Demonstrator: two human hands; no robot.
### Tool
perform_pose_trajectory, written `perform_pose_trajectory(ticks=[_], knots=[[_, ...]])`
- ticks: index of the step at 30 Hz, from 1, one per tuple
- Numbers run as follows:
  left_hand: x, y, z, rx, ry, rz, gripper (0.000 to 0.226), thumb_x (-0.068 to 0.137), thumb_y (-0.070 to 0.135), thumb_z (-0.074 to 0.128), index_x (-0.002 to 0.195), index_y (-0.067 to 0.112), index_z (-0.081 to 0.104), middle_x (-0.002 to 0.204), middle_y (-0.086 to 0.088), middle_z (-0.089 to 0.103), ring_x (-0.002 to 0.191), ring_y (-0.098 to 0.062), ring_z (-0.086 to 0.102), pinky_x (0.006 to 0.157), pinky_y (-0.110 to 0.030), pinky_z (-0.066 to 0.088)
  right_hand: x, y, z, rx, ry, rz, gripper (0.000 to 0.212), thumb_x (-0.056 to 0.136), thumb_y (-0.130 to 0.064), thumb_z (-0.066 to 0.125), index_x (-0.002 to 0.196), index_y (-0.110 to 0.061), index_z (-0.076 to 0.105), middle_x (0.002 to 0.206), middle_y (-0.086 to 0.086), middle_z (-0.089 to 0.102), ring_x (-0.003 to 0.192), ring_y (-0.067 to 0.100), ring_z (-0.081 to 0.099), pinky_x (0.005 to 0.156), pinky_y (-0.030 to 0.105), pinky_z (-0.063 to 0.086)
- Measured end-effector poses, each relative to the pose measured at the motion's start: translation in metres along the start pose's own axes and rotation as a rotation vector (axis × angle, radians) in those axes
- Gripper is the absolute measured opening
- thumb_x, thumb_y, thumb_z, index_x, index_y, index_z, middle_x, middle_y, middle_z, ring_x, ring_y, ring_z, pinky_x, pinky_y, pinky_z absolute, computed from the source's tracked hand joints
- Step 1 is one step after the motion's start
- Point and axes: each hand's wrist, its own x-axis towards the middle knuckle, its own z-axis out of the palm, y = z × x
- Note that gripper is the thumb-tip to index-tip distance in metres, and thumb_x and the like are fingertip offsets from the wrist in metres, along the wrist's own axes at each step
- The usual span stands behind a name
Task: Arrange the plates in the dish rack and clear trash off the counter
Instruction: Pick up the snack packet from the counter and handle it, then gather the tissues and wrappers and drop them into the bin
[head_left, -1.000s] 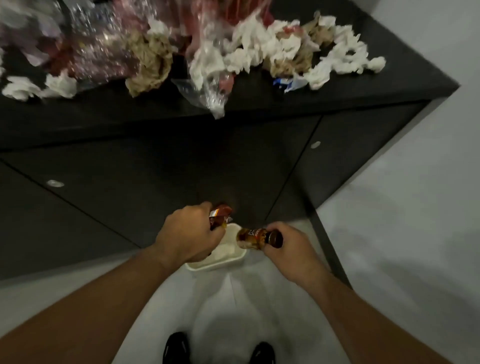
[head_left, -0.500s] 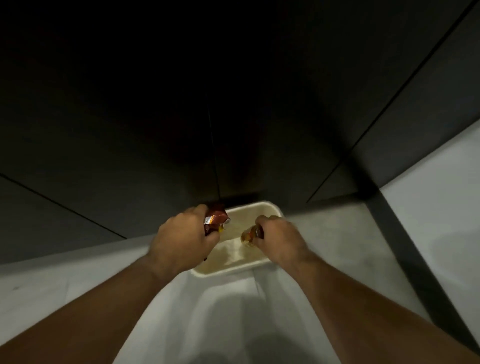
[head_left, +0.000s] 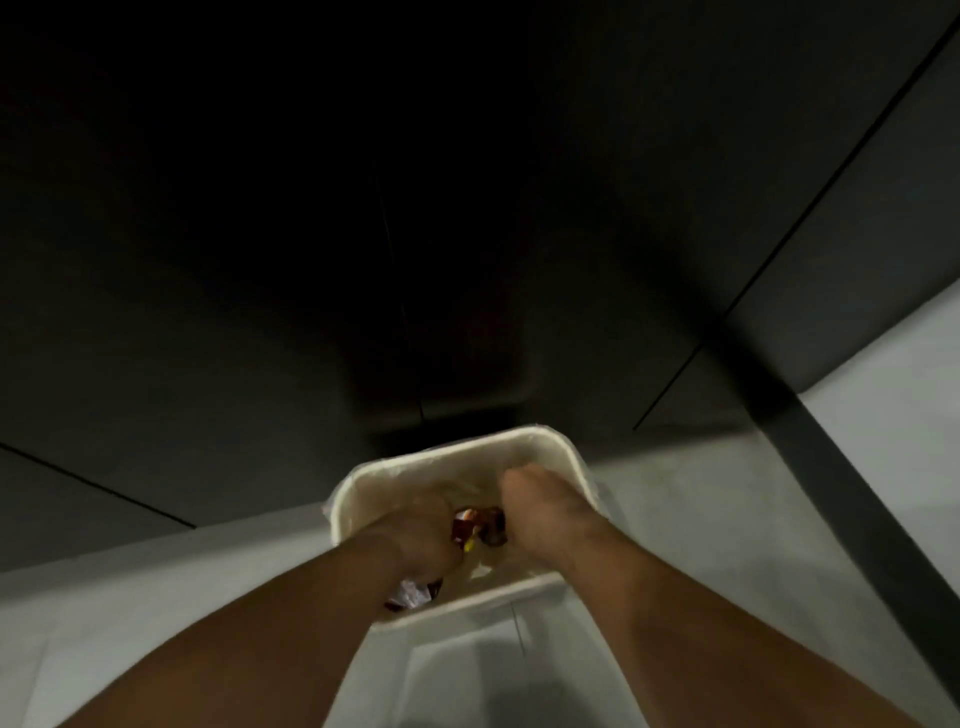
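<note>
A white trash bin (head_left: 540, 441) stands on the pale floor against the dark cabinets. Both my hands reach down inside its mouth. My left hand (head_left: 415, 535) is closed on a red and orange wrapper (head_left: 464, 525), and more crinkled wrapper (head_left: 413, 595) shows under the wrist. My right hand (head_left: 540, 501) is closed around a small dark brown bottle (head_left: 494, 527), of which only an end shows. The wrapper and the bottle touch between the two hands. The counter and the plates are out of view.
Dark cabinet fronts (head_left: 363, 234) fill the upper view, close ahead. A dark plinth strip (head_left: 831, 493) runs diagonally down the right. Pale floor (head_left: 130, 613) lies to the left and right of the bin.
The view dropped from the littered counter to the bin. Both hands moved down and together into the bin, still holding the wrapper and the bottle.
</note>
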Motion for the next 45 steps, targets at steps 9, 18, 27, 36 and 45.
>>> perform_pose_trajectory(ticks=[9, 18, 27, 36, 45], knots=[[0.051, 0.008, 0.035, 0.039, -0.082, -0.1, 0.096, 0.079, 0.075, 0.045, 0.153, 0.019, 0.019, 0.155, -0.008, 0.03, 0.14, -0.029, 0.032, 0.113, -0.046, 0.029, -0.061, 0.019, -0.036, 0.2, 0.132, -0.031, 0.036, 0.099, -0.023, 0.057, 0.134, -0.03, 0.055, 0.126, -0.002, 0.059, 0.108, 0.014, 0.059, 0.094, 0.034, 0.054], [-0.01, 0.014, -0.019, -0.103, 0.06, 0.212, 0.035, 0.1, 0.048, 0.036, 0.107, 0.031, 0.065, 0.101, 0.007, 0.068, 0.09, -0.009, 0.062, 0.091, -0.035, 0.05, -0.084, 0.024, -0.058, 0.234, 0.227, -0.07, 0.03, 0.098, -0.028, 0.059, 0.128, -0.031, 0.06, 0.116, -0.005, 0.064, 0.098, 0.009, 0.063, 0.084, 0.029, 0.056], [-0.226, 0.091, -0.206, -0.136, 0.612, 0.489, 0.031, 0.092, 0.052, 0.049, 0.109, 0.029, 0.063, 0.096, 0.017, 0.055, 0.083, 0.001, 0.055, 0.071, -0.02, 0.05, -0.218, -0.007, -0.229, 0.261, 0.364, -0.17, 0.043, 0.096, -0.045, 0.057, 0.137, -0.034, 0.052, 0.137, -0.012, 0.052, 0.121, 0.009, 0.05, 0.096, 0.025, 0.044], [-0.444, 0.226, -0.393, -0.132, 0.804, 0.737, 0.037, 0.092, 0.049, 0.052, 0.113, 0.021, 0.065, 0.102, 0.011, 0.063, 0.083, 0.001, 0.06, 0.069, -0.021, 0.055, -0.403, -0.022, -0.442, 0.304, 0.563, -0.245, 0.038, 0.093, -0.044, 0.063, 0.127, -0.03, 0.058, 0.125, -0.011, 0.057, 0.116, 0.008, 0.055, 0.098, 0.031, 0.048], [-0.523, 0.295, -0.479, -0.107, 0.967, 0.744, 0.031, 0.091, 0.047, 0.051, 0.106, 0.024, 0.065, 0.093, 0.015, 0.059, 0.08, 0.001, 0.056, 0.068, -0.019, 0.049, -0.498, -0.001, -0.555, 0.265, 0.772, -0.276, 0.026, 0.092, -0.037, 0.066, 0.115, -0.025, 0.065, 0.103, -0.015, 0.057, 0.098, 0.004, 0.058, 0.081, 0.017, 0.045]])
